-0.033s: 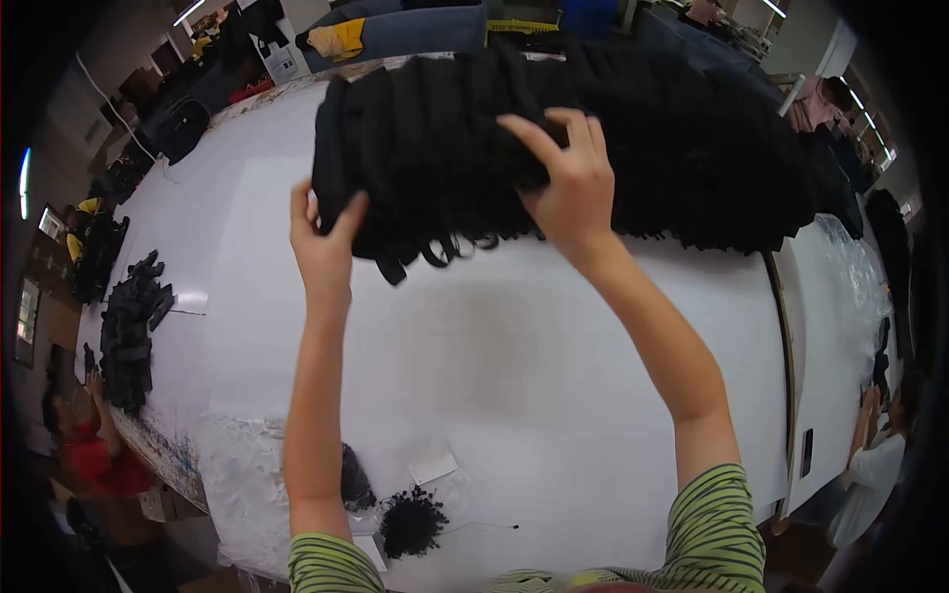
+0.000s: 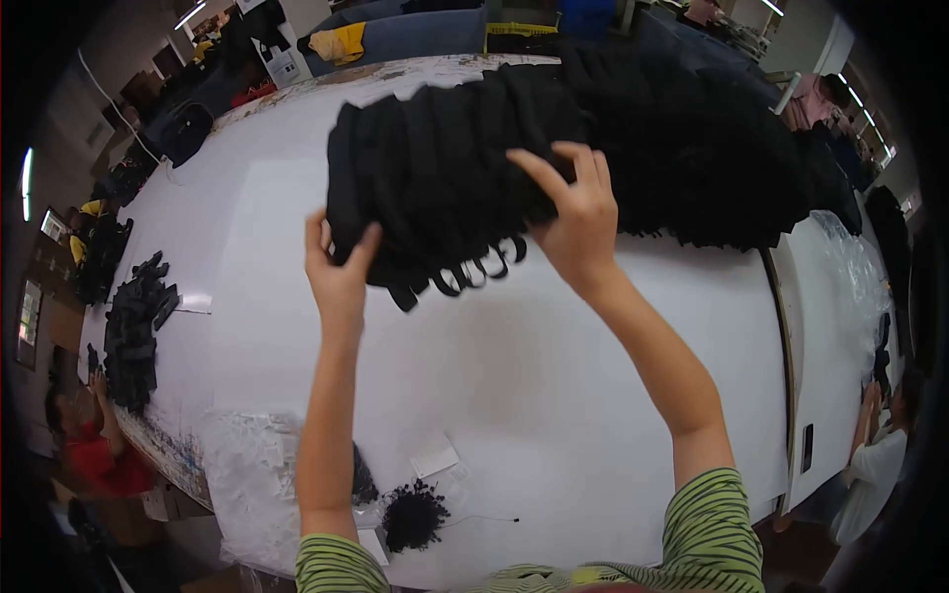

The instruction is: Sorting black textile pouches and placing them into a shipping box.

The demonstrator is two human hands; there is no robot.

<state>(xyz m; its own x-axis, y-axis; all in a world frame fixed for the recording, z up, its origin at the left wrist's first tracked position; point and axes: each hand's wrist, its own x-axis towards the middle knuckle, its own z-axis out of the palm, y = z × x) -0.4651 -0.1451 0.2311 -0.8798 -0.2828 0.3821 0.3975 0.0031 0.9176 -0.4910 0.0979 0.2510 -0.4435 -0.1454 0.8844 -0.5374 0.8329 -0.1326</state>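
Note:
A row of black fabric pieces [image 2: 435, 148] lies between my hands, pressed side by side, with thin loops hanging from its near edge. My left hand [image 2: 338, 275] grips the row's left end, thumb on the near side. At its right end my right hand [image 2: 581, 222] clasps it, thumb and fingers curved over the black fabric. Some of those fingertips are lost behind the cloth. To the right, a larger pile of similar black pieces [image 2: 702, 163] rests on the white table [image 2: 554, 385].
Near me lie clear plastic bags [image 2: 252, 474], a heap of small black bits [image 2: 413, 516] and a white card [image 2: 435, 460]. Black strips [image 2: 133, 336] sit at the left, by a person in red [image 2: 104, 455]. A phone [image 2: 808, 447] and a person in white [image 2: 870, 474] are at the right.
Both hands have drawn the row of black fabric pieces toward me and slightly right. It now stands apart from the larger pile's front line, and more of the table's far edge shows.

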